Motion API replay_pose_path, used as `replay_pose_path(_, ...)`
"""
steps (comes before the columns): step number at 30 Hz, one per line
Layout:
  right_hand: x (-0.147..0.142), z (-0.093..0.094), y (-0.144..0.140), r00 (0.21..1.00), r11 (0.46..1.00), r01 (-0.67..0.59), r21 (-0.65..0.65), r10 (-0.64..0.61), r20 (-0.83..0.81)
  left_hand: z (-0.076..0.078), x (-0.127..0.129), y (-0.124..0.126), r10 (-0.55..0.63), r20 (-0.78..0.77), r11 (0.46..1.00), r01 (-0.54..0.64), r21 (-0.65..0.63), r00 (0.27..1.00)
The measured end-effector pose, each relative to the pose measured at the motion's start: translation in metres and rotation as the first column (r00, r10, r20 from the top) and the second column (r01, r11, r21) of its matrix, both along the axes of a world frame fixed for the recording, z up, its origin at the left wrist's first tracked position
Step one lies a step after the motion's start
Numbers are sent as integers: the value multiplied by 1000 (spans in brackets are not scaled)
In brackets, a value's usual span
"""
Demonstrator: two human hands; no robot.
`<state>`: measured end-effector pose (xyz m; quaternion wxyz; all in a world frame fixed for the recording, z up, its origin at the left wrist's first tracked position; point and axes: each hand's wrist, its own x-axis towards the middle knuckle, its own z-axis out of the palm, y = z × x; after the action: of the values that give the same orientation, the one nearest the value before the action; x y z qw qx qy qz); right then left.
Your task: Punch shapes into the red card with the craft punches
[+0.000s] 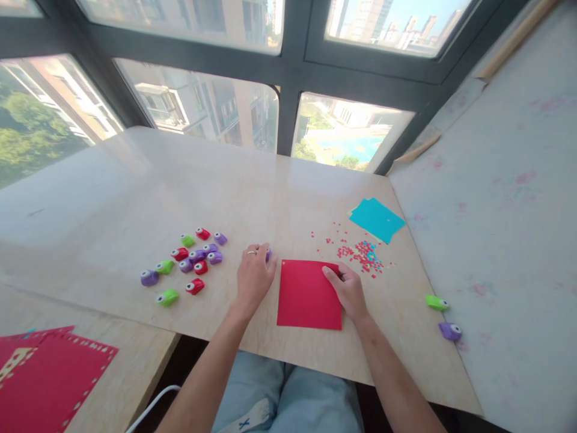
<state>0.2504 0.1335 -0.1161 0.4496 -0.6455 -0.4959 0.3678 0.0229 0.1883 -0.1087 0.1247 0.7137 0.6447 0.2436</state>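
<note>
The left hand (255,275) lies curled over a small purple punch (268,254), which shows only a little behind the fingers at the left far corner of the red paper sheet (309,294); if the fingers really grip it, I cannot tell. The right hand (348,290) holds the right edge of this sheet, with the thumb on top, and the sheet lies flat on the wooden table (135,198). To the left is a group of coloured punches (189,263); far right lie red paper bits (358,252) and turquoise paper (377,219).
</note>
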Motion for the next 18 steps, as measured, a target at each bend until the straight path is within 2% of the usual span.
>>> replay_pose_path(3, 7, 0, 5, 999, 999, -28, -16, 27, -46, -8, 5, 1, -7, 75, 998, 2, 61, 997)
replay_pose_path(5, 10, 0, 7, 998, 999, -38, -20, 37, -51, -14, 6, -1, -70, 170, 994, 55, 90, 983)
replay_pose_path(8, 12, 0, 10, 997, 998, -53, -23, 51, -49, -20, 2, -4, -153, 325, 988, 140, 65, 933)
replay_pose_path(10, 12, 1, 12, 997, 998, -57, -27, 55, -50, -21, -1, -5, -164, 394, 985, 169, 22, 904)
replay_pose_path(15, 13, 2, 18, 996, 998, -45, -37, 42, -73, -19, -5, -3, -186, 473, 973, 227, -31, 861)
replay_pose_path(18, 12, 2, 23, 999, 999, -37, -27, 36, -32, -21, -5, -2, -195, 485, 970, 241, -34, 853)
